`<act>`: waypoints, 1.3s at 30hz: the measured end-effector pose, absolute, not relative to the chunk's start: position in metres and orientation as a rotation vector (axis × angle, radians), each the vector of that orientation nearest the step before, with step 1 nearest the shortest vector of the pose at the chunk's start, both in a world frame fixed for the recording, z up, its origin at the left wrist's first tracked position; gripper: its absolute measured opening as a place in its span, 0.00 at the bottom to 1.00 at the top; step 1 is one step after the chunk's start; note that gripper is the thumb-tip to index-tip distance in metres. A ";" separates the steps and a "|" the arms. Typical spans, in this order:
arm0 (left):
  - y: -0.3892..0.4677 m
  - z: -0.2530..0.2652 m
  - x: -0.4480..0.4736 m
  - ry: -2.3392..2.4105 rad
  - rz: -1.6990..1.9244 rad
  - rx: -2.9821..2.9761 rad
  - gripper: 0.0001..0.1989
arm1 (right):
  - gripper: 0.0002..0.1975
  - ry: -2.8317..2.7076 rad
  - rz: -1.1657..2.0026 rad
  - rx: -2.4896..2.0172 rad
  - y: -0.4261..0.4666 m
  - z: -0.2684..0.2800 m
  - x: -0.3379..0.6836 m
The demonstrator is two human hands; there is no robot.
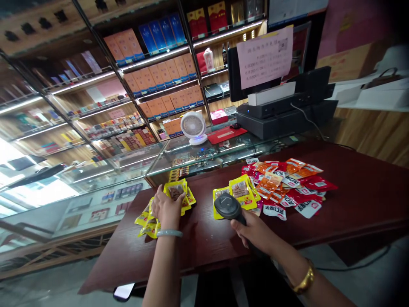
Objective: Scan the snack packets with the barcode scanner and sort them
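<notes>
- Yellow packets lie under our left hand, near the left end of the dark red table.
- Our left hand has its fingers partly spread and bent over that pile; we cannot tell if it grips one.
- Our right hand is wrapped around the handle of a black scanner.
- More yellow packs lie just past the scanner, next to a messy heap of red and orange packs.
- We seem to be partway through: yellow ones sit in two piles, but we cannot tell which packs are scanned or left.
</notes>
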State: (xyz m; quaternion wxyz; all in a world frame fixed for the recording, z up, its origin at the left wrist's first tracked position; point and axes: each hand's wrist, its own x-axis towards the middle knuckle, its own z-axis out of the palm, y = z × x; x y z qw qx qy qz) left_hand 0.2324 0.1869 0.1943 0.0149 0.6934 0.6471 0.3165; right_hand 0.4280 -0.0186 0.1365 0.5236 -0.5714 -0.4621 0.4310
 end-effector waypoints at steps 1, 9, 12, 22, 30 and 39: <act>0.184 0.195 0.235 2.026 1.003 2.222 0.36 | 0.23 -1.101 1.025 -1.378 -0.019 0.136 0.429; 0.130 0.156 0.316 1.658 0.286 2.606 0.30 | 0.25 -1.043 0.992 -1.409 -0.036 0.139 0.447; 0.124 0.153 0.333 1.631 0.129 2.624 0.29 | 0.27 -1.004 0.990 -1.417 -0.041 0.135 0.452; 0.137 0.141 0.327 1.523 0.204 2.344 0.22 | 0.25 -0.989 0.947 -1.432 -0.046 0.127 0.465; 0.132 0.140 0.315 1.465 0.333 2.267 0.20 | 0.26 -1.048 0.977 -1.387 -0.040 0.140 0.460; 0.158 0.191 0.259 2.017 0.704 2.130 0.41 | 0.25 -1.078 1.002 -1.388 -0.043 0.135 0.459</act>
